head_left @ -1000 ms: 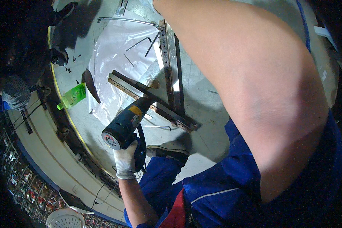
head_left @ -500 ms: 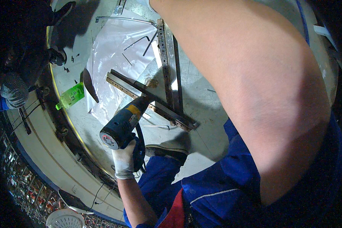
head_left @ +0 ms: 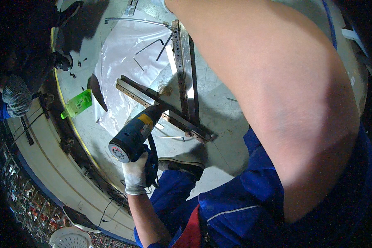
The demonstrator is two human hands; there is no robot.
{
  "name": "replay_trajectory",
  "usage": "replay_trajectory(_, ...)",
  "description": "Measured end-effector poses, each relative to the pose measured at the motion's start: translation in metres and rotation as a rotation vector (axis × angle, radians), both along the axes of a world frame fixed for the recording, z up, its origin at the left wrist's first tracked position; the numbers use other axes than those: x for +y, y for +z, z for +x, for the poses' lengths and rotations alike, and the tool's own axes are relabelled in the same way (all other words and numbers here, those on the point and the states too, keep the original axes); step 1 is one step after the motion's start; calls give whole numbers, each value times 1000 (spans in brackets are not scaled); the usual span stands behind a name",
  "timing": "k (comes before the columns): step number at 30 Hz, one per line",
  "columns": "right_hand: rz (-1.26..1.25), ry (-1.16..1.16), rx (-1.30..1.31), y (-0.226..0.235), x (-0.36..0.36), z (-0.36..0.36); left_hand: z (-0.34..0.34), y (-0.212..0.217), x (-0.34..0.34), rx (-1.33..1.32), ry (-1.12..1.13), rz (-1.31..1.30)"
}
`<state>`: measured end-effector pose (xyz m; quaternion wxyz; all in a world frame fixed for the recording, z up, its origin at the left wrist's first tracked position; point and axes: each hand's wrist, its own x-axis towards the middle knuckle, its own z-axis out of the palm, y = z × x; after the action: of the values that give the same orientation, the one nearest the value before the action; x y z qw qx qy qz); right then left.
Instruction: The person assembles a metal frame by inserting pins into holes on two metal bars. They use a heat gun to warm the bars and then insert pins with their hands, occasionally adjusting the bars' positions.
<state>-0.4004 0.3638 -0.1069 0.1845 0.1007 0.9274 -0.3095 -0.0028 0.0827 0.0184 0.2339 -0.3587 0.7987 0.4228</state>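
Observation:
My left hand (head_left: 135, 167), in a white knitted glove, is closed round the handle of a blue pistol-grip power tool (head_left: 132, 131) with a yellow band. Its dark nose meets a slanting metal rail with holes (head_left: 138, 96). That rail's near end lies by the foot of a longer upright-lying metal rail (head_left: 180, 70). My bare right forearm (head_left: 273, 82) crosses the right side of the view. Only a sliver of white glove cuff shows at the top edge; the right hand's fingers are beyond the frame.
Several hex keys (head_left: 149, 46) lie on and around a clear plastic sheet (head_left: 118, 53). A green bottle (head_left: 76, 104) rests on its side. At the far left is another person's gloved hand (head_left: 16, 96). My shoe (head_left: 182, 166) stands near the rails; a white slatted stool (head_left: 70, 239) is bottom left.
The other person's gloved hand at the left has shifted slightly. My left hand, the power tool and the rails look the same.

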Motion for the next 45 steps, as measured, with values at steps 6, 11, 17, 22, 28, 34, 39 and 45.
replay_trajectory(6, -42, -77, 10, -3, 0, 5, 0, -1, -2, -4, -15, 0)
replay_trajectory(11, 180, 141, 33, -3, 0, 3, -1, -3, 0, 20, 16, 35)
replay_trajectory(17, 264, 233, 48, 2, -1, 3, -2, -1, 0, -7, 8, 23)
replay_trajectory(22, 309, 279, 61, 4, -2, 4, -6, 2, 1, -29, -30, -2)
replay_trajectory(28, 365, 331, 71, 7, -1, 4, -4, 0, 3, 9, 15, 10)
replay_trajectory(34, 409, 379, 87, 12, 1, 7, -3, 0, 1, 0, 4, -14)
replay_trajectory(39, 448, 407, 97, 13, 1, 8, -5, 1, 5, -8, 19, 6)
replay_trajectory(45, 475, 434, 103, 15, 2, 10, -3, -1, -2, 0, -19, 9)
